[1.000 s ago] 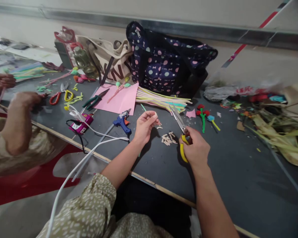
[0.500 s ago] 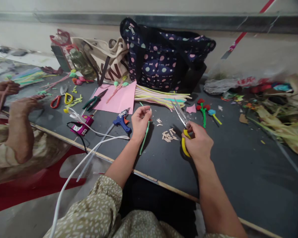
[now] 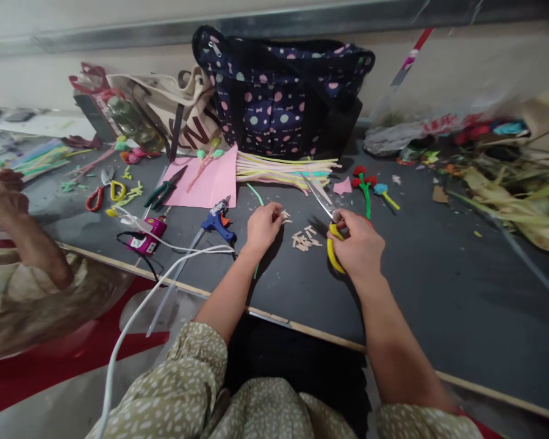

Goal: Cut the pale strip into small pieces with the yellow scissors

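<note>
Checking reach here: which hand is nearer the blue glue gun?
Left. The left hand lies just right of the glue gun; the right hand, gripping the yellow-handled scissors, sits farther right.

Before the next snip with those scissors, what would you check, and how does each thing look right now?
1. Right hand has a firm hold of the yellow-handled scissors: ok.
2. Scissor blades point away from the left hand: ok, they angle toward the bundle of foam strips.
3. Left hand grips the green strip: ok, though how firmly cannot be told.
4. Strip sits between the blades: not ok, it lies apart from them.
5. Cut pieces lie clear of both hands: ok, on the table between them.
6. Glue gun and its cord away from the blades: ok.
</note>
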Tool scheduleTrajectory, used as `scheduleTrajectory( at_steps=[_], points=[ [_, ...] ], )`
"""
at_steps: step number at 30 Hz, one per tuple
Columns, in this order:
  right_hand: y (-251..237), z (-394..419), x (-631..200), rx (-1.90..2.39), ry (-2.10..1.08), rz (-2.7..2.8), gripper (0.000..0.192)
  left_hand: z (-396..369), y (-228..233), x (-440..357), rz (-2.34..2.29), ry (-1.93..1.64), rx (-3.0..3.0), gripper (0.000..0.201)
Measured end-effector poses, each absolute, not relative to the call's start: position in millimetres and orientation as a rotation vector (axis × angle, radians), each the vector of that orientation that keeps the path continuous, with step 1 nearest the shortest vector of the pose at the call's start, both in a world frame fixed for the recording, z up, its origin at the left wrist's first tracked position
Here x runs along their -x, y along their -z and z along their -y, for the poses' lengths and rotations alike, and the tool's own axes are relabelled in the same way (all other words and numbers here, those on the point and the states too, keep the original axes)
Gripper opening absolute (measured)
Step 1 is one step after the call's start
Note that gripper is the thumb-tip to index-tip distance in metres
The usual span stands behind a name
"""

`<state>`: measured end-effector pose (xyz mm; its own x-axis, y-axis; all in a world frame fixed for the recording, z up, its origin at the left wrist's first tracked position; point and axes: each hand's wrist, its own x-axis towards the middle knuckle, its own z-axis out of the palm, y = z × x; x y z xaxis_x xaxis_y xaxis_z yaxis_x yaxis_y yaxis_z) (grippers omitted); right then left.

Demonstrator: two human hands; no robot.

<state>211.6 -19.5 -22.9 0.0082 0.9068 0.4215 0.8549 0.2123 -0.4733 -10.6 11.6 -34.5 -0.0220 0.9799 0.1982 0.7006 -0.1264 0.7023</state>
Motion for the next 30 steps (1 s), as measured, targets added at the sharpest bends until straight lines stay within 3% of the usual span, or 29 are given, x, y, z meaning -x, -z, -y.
scheduleTrajectory(
  at_steps=[7, 12, 21, 30],
  points=[
    [19, 21, -211, 1.648, -0.112, 1.826, 0.031, -9, 30, 9, -1.677, -1.033, -1.834, 0.021],
    [17, 21, -211, 1.661, -0.126, 1.806, 0.03, -6, 21, 10, -1.516, -1.18, -1.754, 0.007],
    [18, 20, -212, 1.669, -0.112, 1.814, 0.034, -2, 10, 13, -1.168, -0.76, -2.099, 0.006],
    [20, 20, -212, 1.665, -0.118, 1.811, 0.034, -3, 20, 12, -1.177, -0.533, -2.267, 0.011]
  ],
)
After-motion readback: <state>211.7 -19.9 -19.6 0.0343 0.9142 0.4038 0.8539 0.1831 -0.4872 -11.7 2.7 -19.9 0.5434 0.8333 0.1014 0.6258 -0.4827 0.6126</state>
